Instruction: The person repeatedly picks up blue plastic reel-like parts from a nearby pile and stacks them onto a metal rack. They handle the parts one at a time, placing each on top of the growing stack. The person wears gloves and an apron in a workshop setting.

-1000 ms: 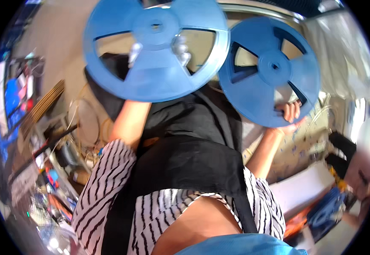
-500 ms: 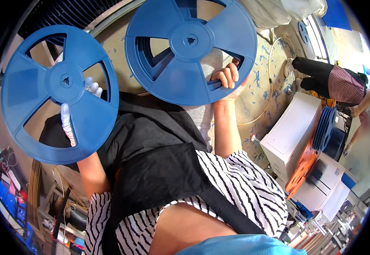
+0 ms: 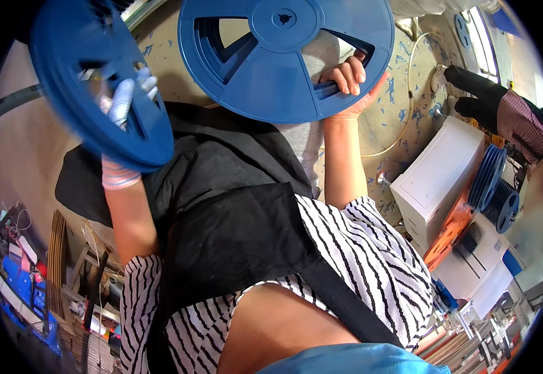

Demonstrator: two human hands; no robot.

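My left hand (image 3: 123, 103), in a pale glove, grips a large blue plastic reel (image 3: 65, 78) through its cut-outs. This reel is tilted with its edge turned toward me, and motion blurs it somewhat. Bare fingers of my right hand (image 3: 348, 78) curl through a window near the rim of another blue reel (image 3: 262, 84). Several layered edges show in that reel's windows, so it looks like a stack. Its upper part is cut off by the picture's top edge.
To the right stands a white cabinet (image 3: 436, 162), with more blue reels (image 3: 486, 177) and an orange reel (image 3: 449, 240) beside it. A person in dark trousers (image 3: 480, 93) is at the far right. A pale cable (image 3: 410, 93) crosses the speckled floor. Cluttered shelving (image 3: 22, 274) lies at lower left.
My left hand has turned its reel from nearly face-on to steeply tilted and raised it. The right-hand reels have shifted slightly up and right in the picture, still gripped.
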